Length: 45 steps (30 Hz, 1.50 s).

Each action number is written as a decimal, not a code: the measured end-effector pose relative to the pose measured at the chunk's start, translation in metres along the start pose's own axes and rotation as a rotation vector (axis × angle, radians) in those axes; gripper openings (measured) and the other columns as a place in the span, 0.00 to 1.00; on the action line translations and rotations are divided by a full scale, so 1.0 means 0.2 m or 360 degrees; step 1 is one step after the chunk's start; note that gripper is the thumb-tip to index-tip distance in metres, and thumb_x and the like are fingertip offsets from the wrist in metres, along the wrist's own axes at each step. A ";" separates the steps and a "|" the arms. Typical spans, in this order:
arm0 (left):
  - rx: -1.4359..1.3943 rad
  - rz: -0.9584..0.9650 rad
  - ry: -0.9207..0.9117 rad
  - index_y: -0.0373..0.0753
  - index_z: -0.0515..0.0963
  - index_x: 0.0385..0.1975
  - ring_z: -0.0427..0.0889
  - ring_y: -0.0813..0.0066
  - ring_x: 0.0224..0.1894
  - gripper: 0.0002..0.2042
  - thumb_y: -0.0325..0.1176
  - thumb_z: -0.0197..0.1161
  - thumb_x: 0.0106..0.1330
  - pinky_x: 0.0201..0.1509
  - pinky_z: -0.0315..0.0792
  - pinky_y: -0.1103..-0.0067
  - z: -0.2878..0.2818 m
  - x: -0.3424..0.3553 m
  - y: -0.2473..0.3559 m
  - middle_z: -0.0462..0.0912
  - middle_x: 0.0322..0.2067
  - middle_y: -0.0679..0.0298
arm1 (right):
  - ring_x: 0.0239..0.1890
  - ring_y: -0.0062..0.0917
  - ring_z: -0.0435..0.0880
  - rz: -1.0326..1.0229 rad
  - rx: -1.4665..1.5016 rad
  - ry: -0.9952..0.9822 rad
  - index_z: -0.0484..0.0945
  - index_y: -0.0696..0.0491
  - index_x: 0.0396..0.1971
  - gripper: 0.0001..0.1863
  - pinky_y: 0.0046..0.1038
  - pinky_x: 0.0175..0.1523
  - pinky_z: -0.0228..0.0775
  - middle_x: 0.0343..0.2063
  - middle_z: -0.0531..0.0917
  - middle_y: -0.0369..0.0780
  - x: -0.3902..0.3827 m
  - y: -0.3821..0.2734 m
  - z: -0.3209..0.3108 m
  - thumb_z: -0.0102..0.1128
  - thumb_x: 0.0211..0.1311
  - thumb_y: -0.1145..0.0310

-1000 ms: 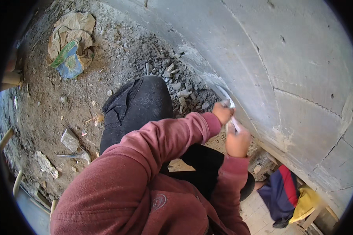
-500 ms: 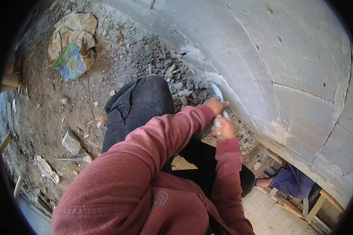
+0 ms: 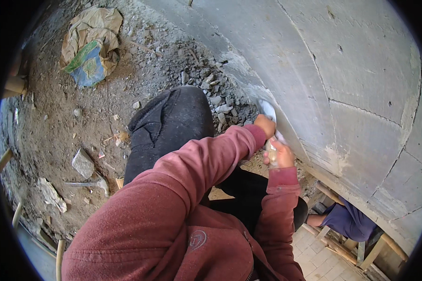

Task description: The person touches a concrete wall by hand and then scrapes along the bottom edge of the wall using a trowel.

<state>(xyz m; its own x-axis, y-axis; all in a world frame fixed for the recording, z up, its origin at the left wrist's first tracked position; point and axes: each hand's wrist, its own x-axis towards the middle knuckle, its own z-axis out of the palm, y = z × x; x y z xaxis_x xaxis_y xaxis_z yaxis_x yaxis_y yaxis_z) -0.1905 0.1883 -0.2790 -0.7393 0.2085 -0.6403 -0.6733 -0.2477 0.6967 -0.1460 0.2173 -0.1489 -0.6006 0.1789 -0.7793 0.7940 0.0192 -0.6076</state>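
Note:
In front of my knees, both hands work close to the foot of the grey wall (image 3: pixel 361 89). My left hand (image 3: pixel 265 125) is closed around a tool whose handle it hides; the pale, rounded blade (image 3: pixel 267 109) pokes out beyond the fist and lies at the wall's lower edge. It looks like a trowel. Just nearer to me, my right hand (image 3: pixel 282 154) is closed on a pale, partly see-through object (image 3: pixel 271 152), its kind unclear. A whitish part of something shows between the two hands, and I cannot tell which hand's thing it belongs to.
Broken stones (image 3: pixel 222 107) lie along the wall base beyond my knee. On the dirt at left are a hammer (image 3: pixel 101 182), a big rock (image 3: pixel 83 164) and a crumpled paper sack (image 3: pixel 91 47). At lower right, another person's dark clothing (image 3: pixel 347 220) shows beside wooden poles (image 3: pixel 375 253).
Both hands, still closed, have shifted slightly right and down in the picture, the blade with them. The surroundings have also shifted a little as my view moved.

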 end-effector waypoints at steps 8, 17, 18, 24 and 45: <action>0.0023 0.0049 0.0267 0.36 0.78 0.41 0.81 0.56 0.40 0.14 0.34 0.57 0.58 0.46 0.72 0.74 0.04 -0.06 0.00 0.80 0.38 0.48 | 0.12 0.22 0.71 -0.0004 -0.0338 0.0071 0.59 0.51 0.59 0.26 0.23 0.11 0.60 0.23 0.73 0.38 0.00 0.00 -0.02 0.46 0.58 0.71; 0.0122 0.0070 0.0041 0.32 0.78 0.42 0.81 0.54 0.39 0.17 0.35 0.57 0.54 0.47 0.72 0.73 0.04 0.02 -0.03 0.79 0.36 0.43 | 0.11 0.21 0.70 0.0059 -0.0168 0.0051 0.63 0.49 0.55 0.23 0.22 0.11 0.59 0.22 0.72 0.36 0.00 -0.03 -0.01 0.47 0.58 0.69; 0.0288 0.0110 0.0087 0.30 0.78 0.39 0.81 0.53 0.38 0.16 0.33 0.56 0.55 0.46 0.73 0.70 0.02 0.03 -0.03 0.79 0.36 0.44 | 0.11 0.21 0.70 0.0109 -0.0055 0.0034 0.62 0.49 0.56 0.23 0.22 0.11 0.59 0.22 0.72 0.36 0.02 -0.01 -0.01 0.48 0.58 0.69; 0.0615 0.0119 0.0070 0.32 0.80 0.34 0.80 0.49 0.38 0.13 0.33 0.53 0.55 0.46 0.72 0.68 0.03 -0.02 0.01 0.80 0.33 0.44 | 0.11 0.22 0.71 0.0110 0.0007 -0.0018 0.61 0.49 0.57 0.24 0.22 0.10 0.58 0.21 0.73 0.37 0.03 0.02 -0.08 0.48 0.59 0.68; 0.0968 0.0268 0.0015 0.36 0.81 0.33 0.80 0.48 0.37 0.13 0.34 0.51 0.57 0.45 0.73 0.67 -0.06 0.06 0.00 0.79 0.33 0.44 | 0.11 0.23 0.71 0.0090 0.0155 -0.0007 0.61 0.51 0.53 0.21 0.23 0.10 0.60 0.21 0.71 0.37 0.08 0.05 0.02 0.47 0.58 0.68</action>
<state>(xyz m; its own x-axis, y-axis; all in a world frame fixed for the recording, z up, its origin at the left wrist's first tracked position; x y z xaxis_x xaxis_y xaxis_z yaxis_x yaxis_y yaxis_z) -0.1983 0.1796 -0.2908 -0.8374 0.2045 -0.5070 -0.4371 0.3067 0.8455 -0.1483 0.2160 -0.1682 -0.5555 0.1726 -0.8134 0.8141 -0.0865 -0.5743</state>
